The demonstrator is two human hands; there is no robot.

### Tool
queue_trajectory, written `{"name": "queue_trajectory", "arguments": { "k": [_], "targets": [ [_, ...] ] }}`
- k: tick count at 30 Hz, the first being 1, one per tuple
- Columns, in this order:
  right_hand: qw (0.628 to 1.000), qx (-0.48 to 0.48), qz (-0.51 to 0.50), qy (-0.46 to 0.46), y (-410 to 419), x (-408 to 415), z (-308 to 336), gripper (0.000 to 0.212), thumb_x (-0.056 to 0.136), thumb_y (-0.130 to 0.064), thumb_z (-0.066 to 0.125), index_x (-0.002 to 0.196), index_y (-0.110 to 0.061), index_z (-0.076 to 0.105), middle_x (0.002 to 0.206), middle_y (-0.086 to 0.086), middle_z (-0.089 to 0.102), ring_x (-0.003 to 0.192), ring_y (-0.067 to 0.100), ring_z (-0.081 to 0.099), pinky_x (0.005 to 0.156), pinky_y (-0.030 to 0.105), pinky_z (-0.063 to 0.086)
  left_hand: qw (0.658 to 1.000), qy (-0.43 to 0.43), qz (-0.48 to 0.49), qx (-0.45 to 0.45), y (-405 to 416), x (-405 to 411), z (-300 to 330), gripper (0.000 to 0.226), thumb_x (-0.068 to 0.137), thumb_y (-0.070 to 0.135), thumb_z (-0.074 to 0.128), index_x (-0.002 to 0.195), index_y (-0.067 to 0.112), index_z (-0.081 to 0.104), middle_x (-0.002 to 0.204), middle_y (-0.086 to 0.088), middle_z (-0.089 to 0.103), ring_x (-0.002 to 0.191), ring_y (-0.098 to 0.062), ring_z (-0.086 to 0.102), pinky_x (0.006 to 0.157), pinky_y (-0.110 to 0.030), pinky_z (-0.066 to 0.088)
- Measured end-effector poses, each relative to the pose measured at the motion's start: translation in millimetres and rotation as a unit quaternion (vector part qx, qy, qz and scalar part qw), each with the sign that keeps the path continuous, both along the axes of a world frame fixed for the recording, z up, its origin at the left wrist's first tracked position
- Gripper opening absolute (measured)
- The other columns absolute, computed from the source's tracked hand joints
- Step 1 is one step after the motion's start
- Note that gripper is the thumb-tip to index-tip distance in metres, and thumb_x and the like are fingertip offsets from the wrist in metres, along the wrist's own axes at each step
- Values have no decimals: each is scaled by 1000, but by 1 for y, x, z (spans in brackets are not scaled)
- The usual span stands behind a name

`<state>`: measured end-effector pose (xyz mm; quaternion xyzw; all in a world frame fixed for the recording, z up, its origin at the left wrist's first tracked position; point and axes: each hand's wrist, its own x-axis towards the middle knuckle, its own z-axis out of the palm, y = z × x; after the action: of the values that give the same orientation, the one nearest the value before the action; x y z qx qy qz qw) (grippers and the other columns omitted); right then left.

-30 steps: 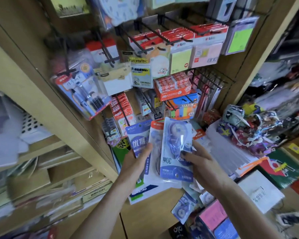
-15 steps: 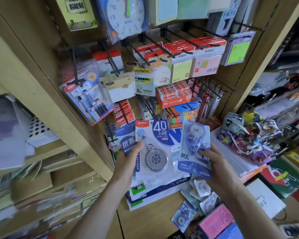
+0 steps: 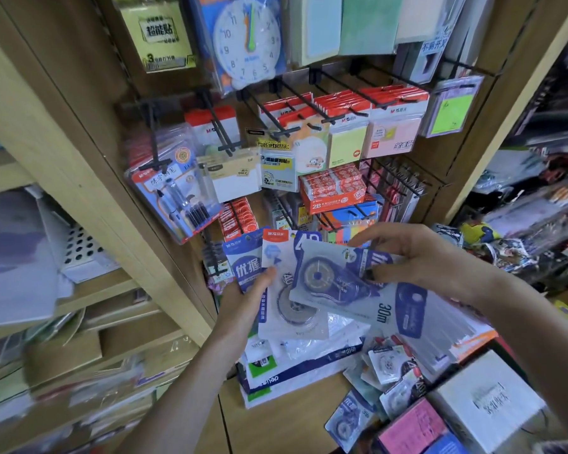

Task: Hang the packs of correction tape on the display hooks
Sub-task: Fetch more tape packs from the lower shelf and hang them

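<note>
My left hand [image 3: 250, 296] grips a small stack of correction tape packs, a white and red "40" pack [image 3: 289, 309] on top and a blue pack [image 3: 243, 267] behind it. My right hand [image 3: 417, 257] pinches a blue "30m" correction tape pack [image 3: 338, 283], turned sideways and lying across the left hand's stack. Black display hooks [image 3: 322, 103] jut from the wooden back panel above, most carrying sticky notes and erasers. More correction tape packs [image 3: 387, 365] lie loose on the counter at lower right.
A pen blister pack [image 3: 174, 198] hangs at the left of the panel and a toy clock [image 3: 246, 40] at the top. A wooden upright [image 3: 79, 165] bounds the left side. Boxes [image 3: 486, 404] and a pink notebook [image 3: 413, 427] crowd the lower right.
My right hand has turned the blue 30m pack from upright to sideways and brought it left over the stack in my left hand. The view has tilted upward slightly.
</note>
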<state>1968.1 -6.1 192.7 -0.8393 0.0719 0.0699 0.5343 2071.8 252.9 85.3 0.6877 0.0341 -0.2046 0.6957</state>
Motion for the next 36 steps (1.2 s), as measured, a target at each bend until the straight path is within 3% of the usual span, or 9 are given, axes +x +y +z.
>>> {"name": "queue_trajectory", "arguments": {
  "k": [4, 8, 12, 17, 21, 25, 29, 32, 36],
  "targets": [
    [997, -24, -43, 55, -6, 18, -22, 38, 81, -8, 86, 107, -31, 70, 91, 1, 66, 72, 2, 63, 65, 20, 45, 1000, -4, -19, 7, -4, -3, -4, 20, 95, 38, 75, 113, 31, 73, 96, 12, 83, 89, -11, 80, 77, -33, 60],
    [982, -13, -177, 62, -8, 24, -53, 60, 72, -20, 94, 122, -20, 60, 110, 11, 62, 91, 25, 60, 75, 35, 47, 999, 11, -35, 15, -7, -5, -12, 17, 95, 43, 73, 110, 35, 73, 96, 13, 83, 89, -10, 79, 82, -37, 61],
    [942, 154, -290, 62, -4, 17, -86, 83, 66, -25, 96, 135, -8, 54, 123, 13, 59, 100, 28, 65, 80, 36, 51, 999, 43, -31, 12, -14, -8, -23, 20, 94, 43, 74, 111, 32, 75, 99, 1, 84, 95, -26, 80, 92, -52, 63],
    [892, 364, -262, 62, -9, -6, -113, 41, 83, 11, 63, 121, 22, 51, 101, 24, 54, 76, 28, 61, 66, 31, 50, 996, 87, -25, 13, -19, -10, -41, 42, 89, 49, 79, 122, 23, 75, 107, -6, 83, 99, -32, 80, 97, -58, 61],
    [863, 423, -267, 71, -12, -19, -138, 64, 72, 4, 73, 130, 18, 51, 120, 31, 66, 100, 41, 70, 82, 41, 58, 994, 97, -32, 33, -22, -13, -56, 52, 80, 57, 83, 120, 24, 75, 107, -6, 83, 98, -32, 80, 94, -61, 61],
    [862, 365, -341, 86, -3, -26, -159, 13, 93, -6, 73, 93, -3, 60, 77, 10, 70, 58, 14, 70, 51, 23, 57, 992, 109, -36, 49, -28, -17, -70, 71, 59, 64, 82, 116, 22, 77, 106, -8, 83, 99, -33, 80, 93, -62, 61],
    [821, 440, -356, 76, 9, -41, -188, 7, 98, -9, 67, 104, -7, 67, 104, 20, 71, 84, 25, 72, 69, 29, 62, 989, 123, -33, 77, -35, -23, -88, 54, 74, 57, 80, 114, 21, 77, 104, -6, 83, 98, -30, 80, 93, -60, 62],
    [783, 524, -329, 66, 14, -54, -203, 40, 96, 10, 54, 126, -11, 67, 106, 16, 75, 87, 24, 70, 73, 26, 60, 985, 128, -42, 110, -40, -28, -103, 32, 85, 47, 76, 105, 22, 77, 100, -6, 83, 96, -29, 79, 94, -61, 61],
    [749, 562, -345, 57, 19, -64, -224, 46, 91, 18, 51, 110, -18, 75, 90, 11, 67, 73, 18, 60, 61, 22, 54, 977, 126, -67, 156, -48, -35, -134, 37, 83, 56, 75, 106, 27, 74, 103, -1, 82, 98, -26, 78, 93, -60, 61]
  ]
}}
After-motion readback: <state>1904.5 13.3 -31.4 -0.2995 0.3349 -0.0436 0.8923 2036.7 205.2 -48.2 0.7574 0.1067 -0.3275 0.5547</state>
